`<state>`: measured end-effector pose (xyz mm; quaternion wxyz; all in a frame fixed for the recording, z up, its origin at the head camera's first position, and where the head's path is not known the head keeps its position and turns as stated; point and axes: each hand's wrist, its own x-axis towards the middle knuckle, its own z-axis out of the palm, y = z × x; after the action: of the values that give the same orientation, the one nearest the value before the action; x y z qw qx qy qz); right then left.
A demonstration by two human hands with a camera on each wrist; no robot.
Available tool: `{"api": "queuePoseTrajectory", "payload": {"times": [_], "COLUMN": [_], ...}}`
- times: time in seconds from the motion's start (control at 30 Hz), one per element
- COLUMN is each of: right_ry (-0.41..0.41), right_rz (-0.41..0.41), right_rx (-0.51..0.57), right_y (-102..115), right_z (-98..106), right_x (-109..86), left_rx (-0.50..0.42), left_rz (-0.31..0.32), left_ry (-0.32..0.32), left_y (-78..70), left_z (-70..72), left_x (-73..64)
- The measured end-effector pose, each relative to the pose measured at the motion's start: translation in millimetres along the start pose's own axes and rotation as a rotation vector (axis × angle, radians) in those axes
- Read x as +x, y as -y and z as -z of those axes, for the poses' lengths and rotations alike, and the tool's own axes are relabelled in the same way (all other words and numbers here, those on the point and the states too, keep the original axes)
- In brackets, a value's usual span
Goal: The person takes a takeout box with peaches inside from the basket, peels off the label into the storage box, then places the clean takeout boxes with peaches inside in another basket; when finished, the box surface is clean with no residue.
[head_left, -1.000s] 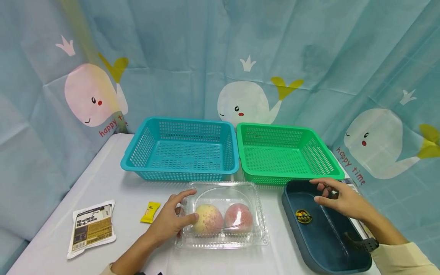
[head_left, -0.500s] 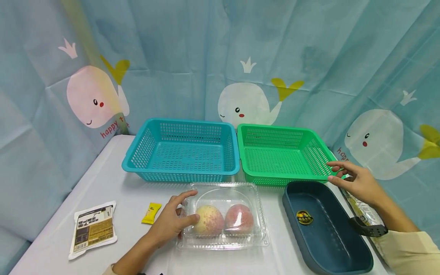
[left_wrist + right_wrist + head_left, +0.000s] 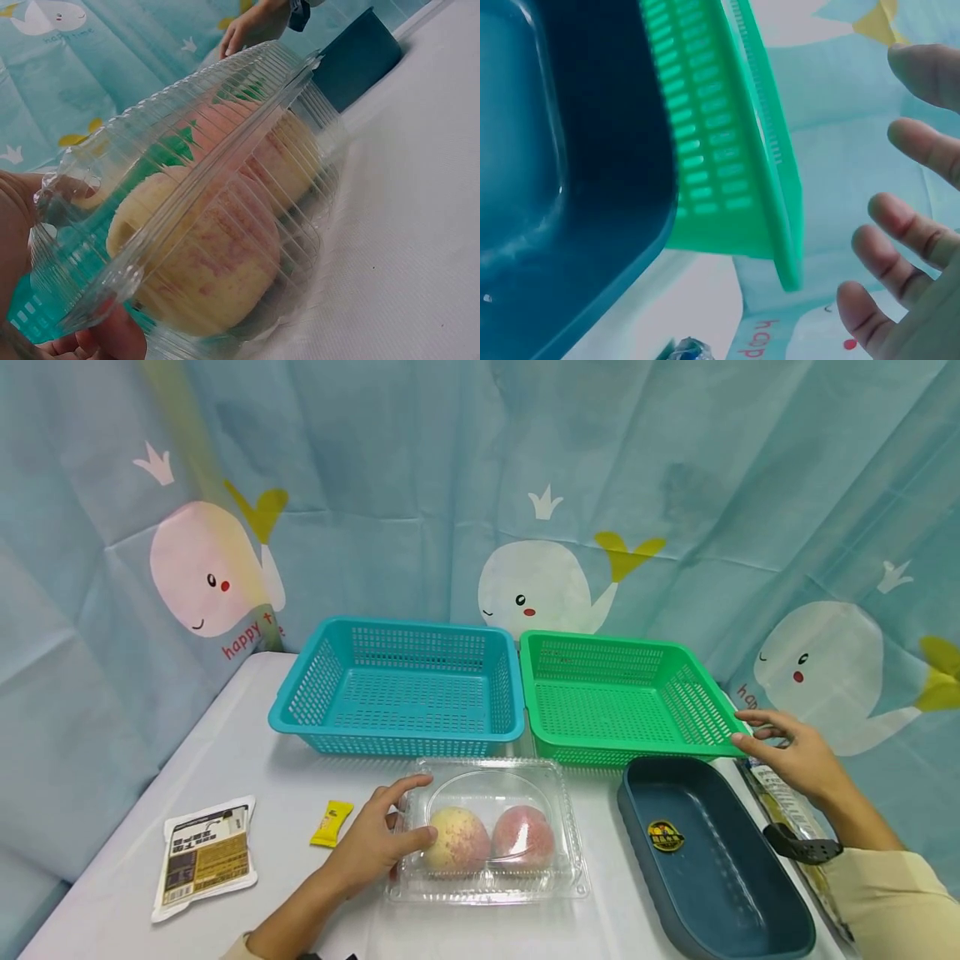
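In front of the blue basket (image 3: 397,745), your left hand (image 3: 369,845) grips the left side of the clear box (image 3: 489,787), probably light, slick and easily dented, best held by 2 opposite rims, while your right hand (image 3: 801,758), fingers loosely parted, holds nothing.

Head view: worn on the head; looks forward and down from the near side, far enough back to take in most of the table (image 3: 315,877) and the curtain (image 3: 405,460) behind. Left wrist view: low, tilted, close beside the clear box (image 3: 217,166). Right wrist view: turned sideways, close by the dark blue tub (image 3: 615,112) and green basket (image 3: 720,150). Common to both wrist views: tub, basket, curtain.
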<state>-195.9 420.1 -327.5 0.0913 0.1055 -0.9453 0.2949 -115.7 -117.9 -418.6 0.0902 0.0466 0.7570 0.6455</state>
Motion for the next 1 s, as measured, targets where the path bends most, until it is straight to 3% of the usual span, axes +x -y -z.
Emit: {"api": "queuePoseTrajectory", "payload": {"times": [0.8, 1.0], "right_ry": [0.050, 0.131], "right_rz": [-0.099, -0.110], "right_rx": [-0.042, -0.104], "right_y": [-34, -36], "right_z": [-13, -23], "right_x": [10.4, 12.2], "left_rx": [-0.045, -0.096], "left_rz": [0.005, -0.008], "left_ry": [0.027, 0.030], "left_y": [0.8, 2.5], "left_z": [-0.5, 0.0], "left_x": [2.0, 0.5]}}
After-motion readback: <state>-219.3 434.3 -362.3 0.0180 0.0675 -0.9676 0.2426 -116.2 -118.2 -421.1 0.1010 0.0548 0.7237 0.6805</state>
